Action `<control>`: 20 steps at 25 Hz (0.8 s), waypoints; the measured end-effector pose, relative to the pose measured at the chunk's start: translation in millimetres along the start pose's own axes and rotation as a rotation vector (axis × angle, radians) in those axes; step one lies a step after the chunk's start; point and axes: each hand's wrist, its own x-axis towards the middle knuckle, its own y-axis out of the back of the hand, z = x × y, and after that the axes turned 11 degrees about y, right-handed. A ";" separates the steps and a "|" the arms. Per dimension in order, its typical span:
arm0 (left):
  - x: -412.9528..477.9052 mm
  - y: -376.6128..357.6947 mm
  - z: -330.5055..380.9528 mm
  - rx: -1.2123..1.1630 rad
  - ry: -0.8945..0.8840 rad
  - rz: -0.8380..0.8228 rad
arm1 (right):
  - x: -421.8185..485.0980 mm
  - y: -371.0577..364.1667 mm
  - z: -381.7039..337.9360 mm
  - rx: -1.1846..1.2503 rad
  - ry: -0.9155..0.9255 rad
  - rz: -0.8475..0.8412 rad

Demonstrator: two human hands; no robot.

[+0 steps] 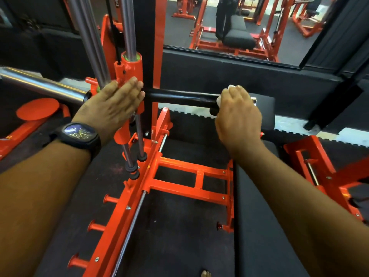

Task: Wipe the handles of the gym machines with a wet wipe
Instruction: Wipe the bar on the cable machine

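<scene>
A black bar handle [179, 97] sticks out horizontally from the orange sliding carriage [129, 70] of a gym machine. My right hand [238, 114] is curled round the handle's right end, with a white wet wipe [219, 100] pressed between palm and bar; bits of wipe show above and beside the fingers. My left hand [113, 104], wearing a black watch, lies flat with straight fingers against the carriage at the handle's left end.
Chrome guide rods [93, 47] rise through the carriage, and a chrome bar sleeve [40, 84] juts left. The orange base frame [179, 176] with pegs lies on dark floor below. A mirror [239, 27] ahead reflects a black bench and a person's legs.
</scene>
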 end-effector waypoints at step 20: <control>1.4 -4.5 7.2 -0.062 -0.008 -0.035 | 43.7 -15.2 -36.0 0.169 0.212 -0.001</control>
